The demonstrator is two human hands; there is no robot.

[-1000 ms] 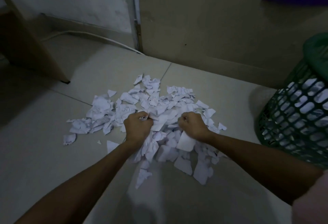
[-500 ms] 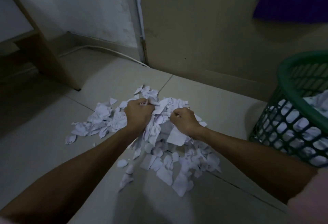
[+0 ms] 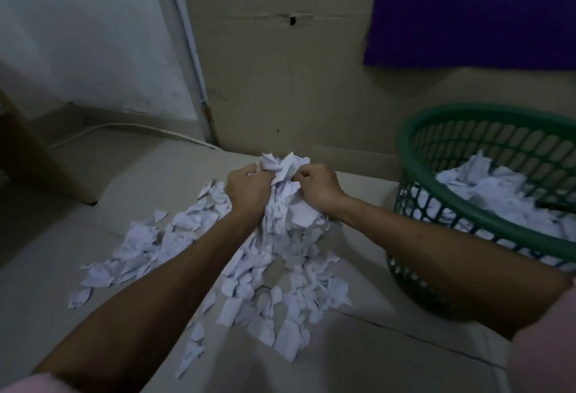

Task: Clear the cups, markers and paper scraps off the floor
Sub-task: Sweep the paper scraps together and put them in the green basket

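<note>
Head view: dim room, wide-angle, looking down past both forearms to a tiled floor point(image 3: 78, 314).
Left hand point(image 3: 247, 191): fingers curled tight round a bunch of scraps, knuckles up, pressed against the left side of the bunch.
Right hand point(image 3: 318, 188): fingers curled in as well, gripping the right side of the same bunch; the two hands sit close, with paper squeezed between them.
Held bunch point(image 3: 285, 168): crumpled white paper sticking up above both fists and spilling down below the wrists; whether its lower pieces touch the pile beneath is hard to tell in this light.
Scraps point(image 3: 140, 249): torn white pieces spread over the floor, thickest under and left of the hands, with a looser trail running toward the near edge; a few lie apart at the far left.
Basket point(image 3: 467, 215): green, round, with lattice sides, standing on the floor just right of the right forearm; the forearm crosses in front of its near wall.
Paper in basket point(image 3: 486, 190): a heap of white scraps already inside, showing over the rim and through the lattice.
Wall point(image 3: 280, 81): beige panel behind the pile, with a small dark hole.
Purple sheet point(image 3: 467, 9): hangs on the wall, upper right.
Cable point(image 3: 124, 127): pale, runs along the floor at the far left.
Sleeves point(image 3: 545, 346): pink, at the lower corners.
</note>
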